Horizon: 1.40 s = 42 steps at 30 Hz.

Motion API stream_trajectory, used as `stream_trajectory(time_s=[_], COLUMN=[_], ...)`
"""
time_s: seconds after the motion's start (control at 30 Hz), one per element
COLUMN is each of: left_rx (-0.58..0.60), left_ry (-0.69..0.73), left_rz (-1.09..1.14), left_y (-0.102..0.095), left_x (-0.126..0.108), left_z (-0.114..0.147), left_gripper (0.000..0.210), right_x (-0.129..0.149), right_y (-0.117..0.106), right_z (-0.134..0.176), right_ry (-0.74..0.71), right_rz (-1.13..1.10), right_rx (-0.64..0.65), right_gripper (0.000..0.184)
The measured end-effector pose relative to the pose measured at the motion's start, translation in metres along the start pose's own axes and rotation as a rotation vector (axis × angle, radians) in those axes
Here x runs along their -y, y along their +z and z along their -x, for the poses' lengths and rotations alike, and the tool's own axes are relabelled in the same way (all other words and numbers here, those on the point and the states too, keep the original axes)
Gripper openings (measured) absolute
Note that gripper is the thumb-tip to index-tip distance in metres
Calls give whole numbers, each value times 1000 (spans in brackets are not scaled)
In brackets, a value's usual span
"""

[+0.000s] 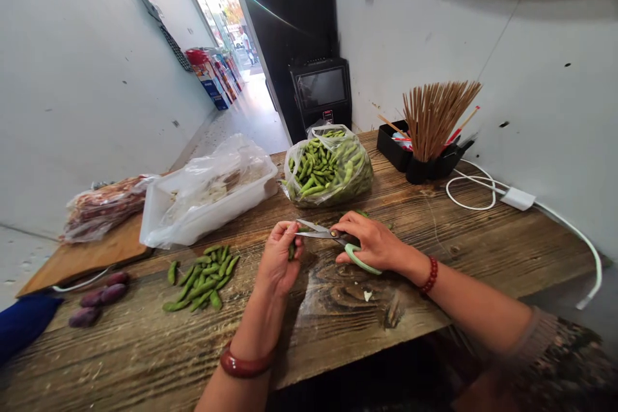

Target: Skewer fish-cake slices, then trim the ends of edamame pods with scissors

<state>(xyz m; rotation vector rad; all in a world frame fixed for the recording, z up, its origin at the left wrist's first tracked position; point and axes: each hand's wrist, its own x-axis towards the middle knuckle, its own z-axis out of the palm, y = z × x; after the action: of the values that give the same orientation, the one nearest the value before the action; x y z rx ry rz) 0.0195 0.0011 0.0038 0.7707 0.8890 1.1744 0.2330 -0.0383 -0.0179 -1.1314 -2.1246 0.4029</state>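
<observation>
My left hand (281, 255) pinches a green edamame pod (291, 250), mostly covered by the fingers. Scissors (356, 256) with pale green handles are in my right hand (369, 241), their blades parted and pointing left at the pod's upper end. Left of my hands lies a loose pile of edamame pods (205, 280) on the wooden table. Just beyond my hands stands a clear plastic bag (360, 174) full of more pods. A few green bits lie behind my right hand, and a small pale scrap (367, 296) is on the wood in front of it.
A white plastic tub (212, 222) with a clear bag stands at the back left, beside bagged meat (111, 203) on a cutting board (91, 257). Several purple oval items (103, 296) lie near the left. At right are a black holder (393, 148) with brown sticks (437, 119) and a white cable (564, 222).
</observation>
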Motion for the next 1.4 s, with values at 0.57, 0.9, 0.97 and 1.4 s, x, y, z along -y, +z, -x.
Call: stream_trajectory(time_s=[0.57, 0.9, 0.97, 1.4], left_rx=[98, 107, 112, 88], left_ry=[3, -17, -18, -60], left_rz=[-151, -198, -201, -123], left_y=[12, 14, 14, 6], left_x=[2, 6, 5, 2], left_z=[9, 11, 11, 3], left_gripper=[29, 31, 31, 29], right_x=[-5, -1, -1, -15], right_y=[2, -6, -8, -19], right_z=[-1, -3, -2, -5], right_ry=[38, 20, 24, 11], right_rz=[-21, 16, 28, 77], right_rx=[-36, -10, -7, -33], right_gripper=[48, 51, 48, 43])
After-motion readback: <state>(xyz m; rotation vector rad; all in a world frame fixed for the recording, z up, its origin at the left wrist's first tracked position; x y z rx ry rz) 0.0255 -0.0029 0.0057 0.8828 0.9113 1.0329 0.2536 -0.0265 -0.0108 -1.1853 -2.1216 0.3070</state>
